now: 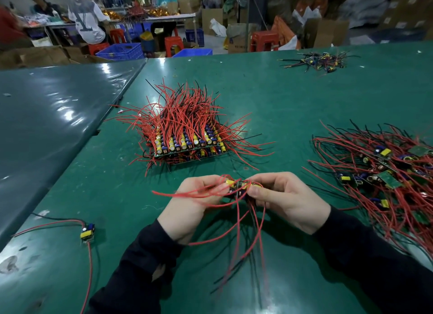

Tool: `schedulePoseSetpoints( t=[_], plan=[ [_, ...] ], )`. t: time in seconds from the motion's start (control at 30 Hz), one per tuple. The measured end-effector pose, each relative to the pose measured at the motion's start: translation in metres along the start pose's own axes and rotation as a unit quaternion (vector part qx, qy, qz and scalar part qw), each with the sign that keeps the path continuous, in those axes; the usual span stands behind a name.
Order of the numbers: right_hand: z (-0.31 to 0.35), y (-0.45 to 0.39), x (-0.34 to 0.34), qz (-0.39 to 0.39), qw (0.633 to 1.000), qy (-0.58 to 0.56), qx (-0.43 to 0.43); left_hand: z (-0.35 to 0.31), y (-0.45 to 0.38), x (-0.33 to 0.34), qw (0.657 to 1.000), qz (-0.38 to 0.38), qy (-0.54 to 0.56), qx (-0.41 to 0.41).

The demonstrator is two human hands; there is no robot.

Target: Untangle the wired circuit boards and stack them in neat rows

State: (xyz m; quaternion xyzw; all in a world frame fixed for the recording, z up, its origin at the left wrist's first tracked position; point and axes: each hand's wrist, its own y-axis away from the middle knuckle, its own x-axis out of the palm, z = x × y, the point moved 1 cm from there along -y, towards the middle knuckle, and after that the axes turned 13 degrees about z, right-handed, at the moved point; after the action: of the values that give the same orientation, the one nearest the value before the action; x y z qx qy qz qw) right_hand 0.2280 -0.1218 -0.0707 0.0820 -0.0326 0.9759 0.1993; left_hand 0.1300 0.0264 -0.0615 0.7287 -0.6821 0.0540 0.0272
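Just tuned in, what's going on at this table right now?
A person is sorting wired circuit boards on a green table. Both hands, the left hand and the right hand, grip a small cluster of boards with red and black wires trailing toward the person. A neat stack sits ahead, a tangled pile waits to the right, and one lone board lies to the left.

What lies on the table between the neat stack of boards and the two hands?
In the head view, only bare green table lies between the stack and the hands, crossed by a few red wire ends from the stack.
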Motion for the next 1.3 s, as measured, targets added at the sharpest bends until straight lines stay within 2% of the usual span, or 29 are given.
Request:
schedulePoseSetpoints(
  t=[0.07,0.17,0.23,0.33,0.37,0.43,0.53,0.67,0.7,0.73,0.77,0.83,0.9,0.93,1.0,1.13,1.3],
  plan=[
    [0.0,-0.001,0.0,0.002,0.999,-0.047,-0.007,-0.002,0.001,0.001,0.999,0.018,0.041,0.016],
    [0.005,-0.002,0.0,-0.013,0.999,-0.051,-0.014,0.0,0.001,0.002,0.995,0.025,0.096,0.012],
    [0.008,-0.001,-0.003,-0.023,0.998,-0.051,-0.005,0.001,-0.002,-0.002,0.995,-0.014,0.096,0.0],
    [0.015,0.001,-0.011,-0.029,0.999,-0.033,0.013,0.001,-0.005,-0.013,0.984,-0.121,0.13,-0.017],
    [0.018,0.002,-0.014,-0.033,0.999,-0.005,0.026,0.001,-0.005,-0.017,0.98,-0.152,0.129,-0.014],
    [0.017,0.004,-0.02,-0.047,0.988,0.13,0.063,0.001,-0.004,-0.022,0.976,-0.176,0.125,-0.005],
    [0.008,0.005,-0.023,-0.085,0.921,0.371,0.088,0.001,-0.004,-0.019,0.983,-0.137,0.123,-0.001],
    [0.007,0.007,-0.025,-0.097,0.811,0.567,0.106,-0.001,-0.001,-0.011,0.992,-0.109,0.061,0.013],
    [0.009,0.008,-0.025,-0.099,0.799,0.583,0.108,-0.003,0.0,-0.011,0.993,-0.112,0.041,0.023],
    [0.012,0.008,-0.025,-0.109,0.805,0.577,0.086,-0.004,0.0,-0.01,0.992,-0.117,0.017,0.036],
    [0.015,0.008,-0.024,-0.12,0.826,0.549,0.038,-0.006,0.0,-0.009,0.991,-0.119,-0.004,0.054],
    [0.019,0.008,-0.016,-0.12,0.887,0.443,-0.05,-0.009,0.001,-0.006,0.988,-0.115,-0.036,0.098],
    [0.018,0.007,-0.004,-0.072,0.944,0.316,-0.066,-0.01,0.003,-0.001,0.981,-0.106,-0.094,0.134],
    [0.015,0.006,0.002,-0.05,0.959,0.273,-0.063,-0.01,0.003,0.001,0.974,-0.104,-0.137,0.146],
    [0.008,0.004,0.012,-0.022,0.97,0.233,-0.069,-0.01,0.005,0.005,0.959,-0.096,-0.211,0.166],
    [0.006,0.001,0.018,0.004,0.985,0.137,-0.103,-0.013,0.007,0.007,0.945,-0.089,-0.249,0.192],
    [0.008,0.003,0.02,0.016,0.987,0.134,-0.09,-0.013,0.007,0.006,0.936,-0.087,-0.272,0.205]
  ],
)
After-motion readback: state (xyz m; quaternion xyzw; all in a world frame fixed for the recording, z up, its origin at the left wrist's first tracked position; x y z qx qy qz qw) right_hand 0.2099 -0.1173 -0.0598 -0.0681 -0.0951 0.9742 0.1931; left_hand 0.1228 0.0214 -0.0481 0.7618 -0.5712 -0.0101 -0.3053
